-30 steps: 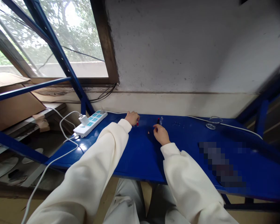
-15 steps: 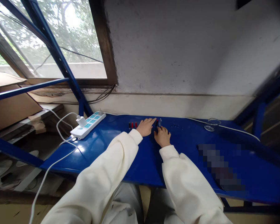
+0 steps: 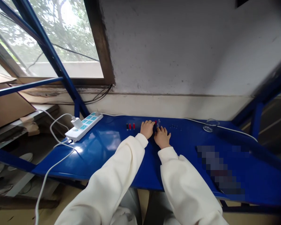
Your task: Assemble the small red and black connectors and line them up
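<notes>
On the blue tabletop (image 3: 89, 156), three small cylinders (image 3: 130, 126) sit apart, seemingly leaving room for the left hand (image 3: 147, 129) and right hand (image 3: 162, 137), whose grips I cannot tell.

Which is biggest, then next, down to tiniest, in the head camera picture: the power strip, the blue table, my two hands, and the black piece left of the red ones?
1. Blue table
2. Power strip
3. Left hand and right hand: too alike to rank
4. Black piece

Head cam, wide, looks fwd & down across blue table (image 3: 86, 159) to wall (image 3: 178, 47).
</notes>
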A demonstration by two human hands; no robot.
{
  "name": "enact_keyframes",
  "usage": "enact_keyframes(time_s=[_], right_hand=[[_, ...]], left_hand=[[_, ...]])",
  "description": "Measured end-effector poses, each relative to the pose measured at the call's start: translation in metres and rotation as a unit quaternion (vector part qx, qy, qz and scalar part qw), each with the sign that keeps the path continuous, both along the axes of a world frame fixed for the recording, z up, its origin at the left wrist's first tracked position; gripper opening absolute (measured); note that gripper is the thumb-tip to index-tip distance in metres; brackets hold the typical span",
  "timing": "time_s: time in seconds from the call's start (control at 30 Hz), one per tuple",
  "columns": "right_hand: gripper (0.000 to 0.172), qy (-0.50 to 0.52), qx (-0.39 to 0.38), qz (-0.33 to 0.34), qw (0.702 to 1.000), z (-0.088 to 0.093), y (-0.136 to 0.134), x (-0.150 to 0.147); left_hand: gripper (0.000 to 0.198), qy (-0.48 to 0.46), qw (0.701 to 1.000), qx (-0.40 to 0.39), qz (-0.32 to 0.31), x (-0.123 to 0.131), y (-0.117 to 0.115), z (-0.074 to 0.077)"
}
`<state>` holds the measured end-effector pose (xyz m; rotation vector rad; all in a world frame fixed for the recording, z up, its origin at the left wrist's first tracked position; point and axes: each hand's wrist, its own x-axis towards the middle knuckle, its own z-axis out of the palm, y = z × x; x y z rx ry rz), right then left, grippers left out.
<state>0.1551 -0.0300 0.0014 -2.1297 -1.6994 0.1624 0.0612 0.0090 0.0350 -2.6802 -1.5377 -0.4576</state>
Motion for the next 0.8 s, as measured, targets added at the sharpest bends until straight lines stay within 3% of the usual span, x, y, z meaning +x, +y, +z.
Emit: enact_keyframes(time_s=[0.23,0.4,0.6,0.8], right_hand=[[0.045,0.002,-0.014,0.007,1.000,0.000,0.001,0.000],[0.048,-0.005,-0.031,0.008,0.999,-0.002,0.003,-0.002],[0.051,-0.007,-0.040,0.012,0.999,-0.006,0.008,-0.003],[0.053,-0.030,-0.062,0.009,0.998,-0.007,0.009,-0.003]], left_hand=[[0.016,-0.030,0.999,0.037,0.017,-0.003,-0.002,0.006],[0.012,-0.157,0.987,0.030,0.025,-0.023,-0.015,0.009],[0.012,-0.394,0.916,-0.028,0.076,-0.042,-0.033,-0.011],[0.012,-0.498,0.861,-0.058,0.090,-0.042,-0.040,-0.017]])
